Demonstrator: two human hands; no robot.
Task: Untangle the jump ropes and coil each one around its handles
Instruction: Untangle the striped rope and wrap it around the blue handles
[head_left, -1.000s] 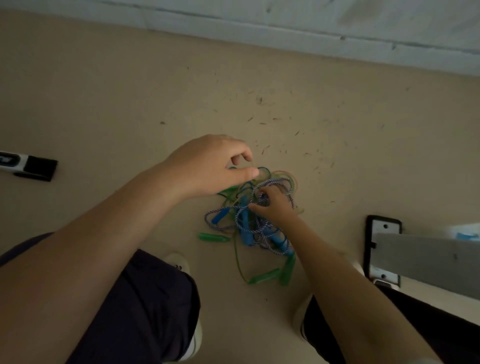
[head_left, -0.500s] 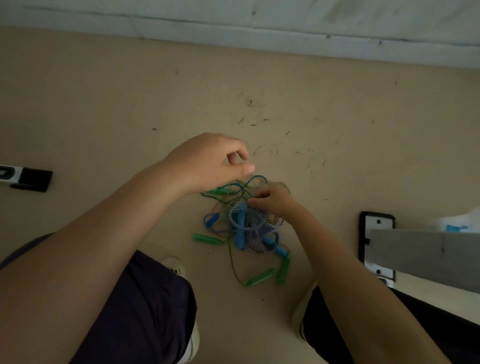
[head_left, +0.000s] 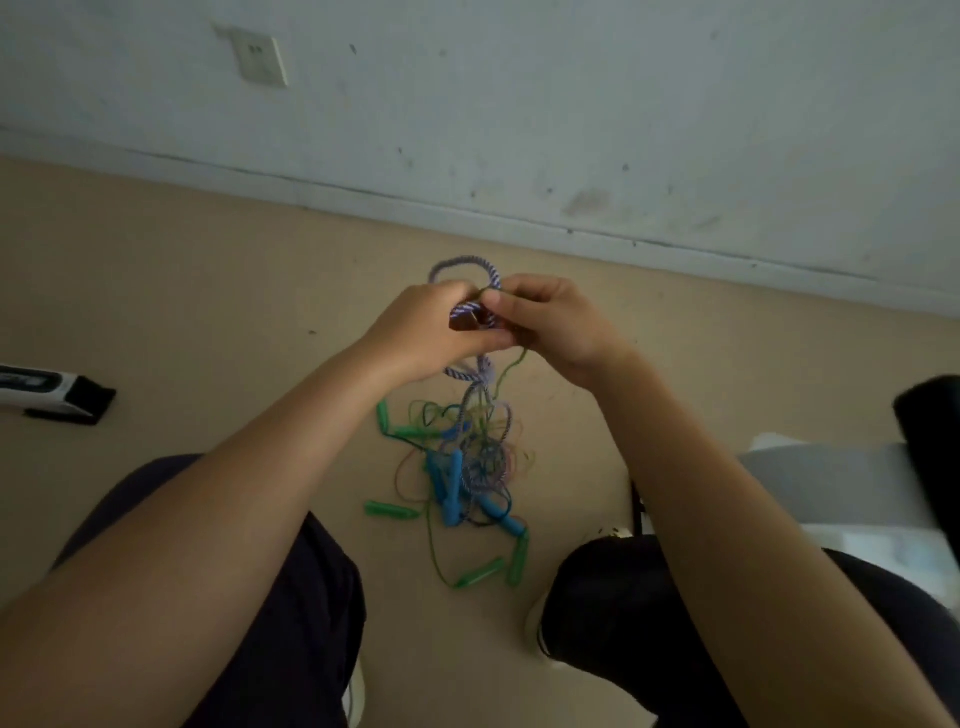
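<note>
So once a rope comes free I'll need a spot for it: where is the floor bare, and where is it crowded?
Bare floor lies left of the hands, between the wall and the black and white device. Another bare strip runs right of the right hand. Crowded: the tangle between the knees, green handles strewn around it.

Up off the floor now: left hand (head_left: 426, 332) and right hand (head_left: 556, 325), half a second ago down at the pile, raised and pressed close together, pinching the striped rope (head_left: 465, 270). Loop of it arching above the fingers, strands and a thin green cord (head_left: 506, 371) trailing down to the tangle (head_left: 467, 467), stretched longer than before.
</note>
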